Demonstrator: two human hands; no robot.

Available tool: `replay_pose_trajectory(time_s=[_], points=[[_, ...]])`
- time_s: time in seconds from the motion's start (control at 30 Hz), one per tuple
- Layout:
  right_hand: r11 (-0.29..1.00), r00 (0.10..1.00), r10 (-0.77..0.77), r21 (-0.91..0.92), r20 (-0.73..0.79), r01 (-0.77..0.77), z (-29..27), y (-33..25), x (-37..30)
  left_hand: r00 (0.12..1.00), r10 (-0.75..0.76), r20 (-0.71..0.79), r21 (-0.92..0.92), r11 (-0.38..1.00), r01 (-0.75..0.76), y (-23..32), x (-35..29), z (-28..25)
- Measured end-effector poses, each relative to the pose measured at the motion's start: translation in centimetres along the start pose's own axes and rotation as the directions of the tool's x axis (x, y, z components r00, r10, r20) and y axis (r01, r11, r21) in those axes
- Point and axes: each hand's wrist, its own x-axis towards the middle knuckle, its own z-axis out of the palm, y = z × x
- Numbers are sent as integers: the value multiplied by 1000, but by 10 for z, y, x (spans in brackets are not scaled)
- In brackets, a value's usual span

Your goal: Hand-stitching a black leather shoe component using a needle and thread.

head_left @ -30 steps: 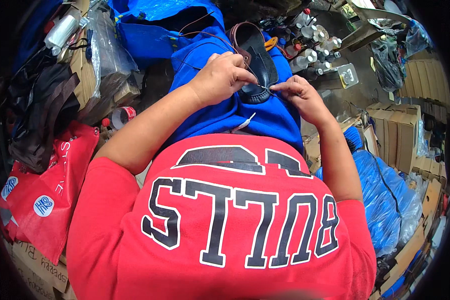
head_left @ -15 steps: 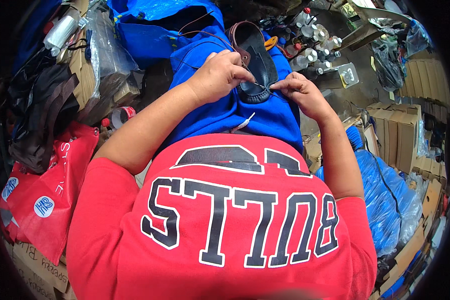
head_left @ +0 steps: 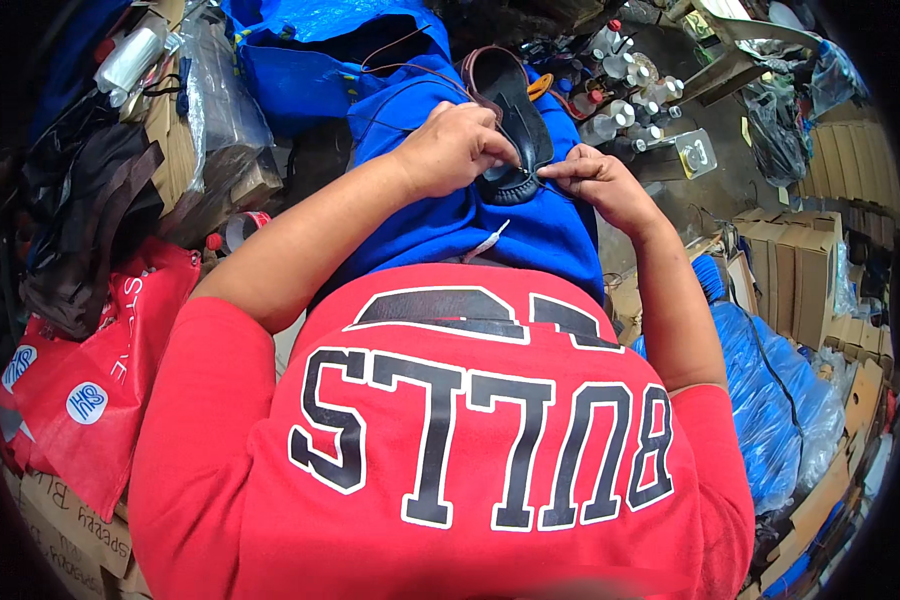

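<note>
A dark shoe (head_left: 530,130) with a brown heel part lies across my lap on blue shorts (head_left: 430,205), its gathered black toe (head_left: 515,190) toward me. My left hand (head_left: 455,150) reaches over the shoe from the left, thumb and forefinger pinched at the toe seam. Whatever is in that pinch is too small to name. On the other side my right hand (head_left: 600,182) is closed, its thumb and forefinger pinching something thin and dark at the toe's right edge. A thin brown cord (head_left: 405,67) loops past the shoe's left side.
Several plastic bottles (head_left: 630,100) stand beyond my right knee. Cardboard boxes (head_left: 790,270) and a blue plastic-wrapped bundle (head_left: 755,390) lie at the right. A blue bag (head_left: 310,60) is ahead; a red bag (head_left: 90,390) and wrapped boards (head_left: 215,110) crowd the left.
My left hand has shifted a little to the right, its fingertips closer to those of my right hand at the toe. My right hand stays nearly in place.
</note>
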Motion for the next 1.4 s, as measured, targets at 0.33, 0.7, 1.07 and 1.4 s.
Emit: replay_pose_trajectory(time_s=[0.33, 0.7, 1.07, 1.4], points=[[994, 999, -22, -110, -43, 17, 6, -3, -5, 983, 184, 2, 74, 980, -184, 4, 3, 2], [991, 997, -42, -126, -64, 34, 5, 0, -8, 993, 112, 39, 45, 992, -114, -1, 3, 1], [1000, 999, 8, -11, -54, -8, 9, 2, -11, 997, 72, 20, -3, 997, -72, 3, -1, 5], [997, 982, -12, -75, -188, -3, 17, -7, -14, 993, 86, -82, 97, 992, -78, 28, 0, 0]])
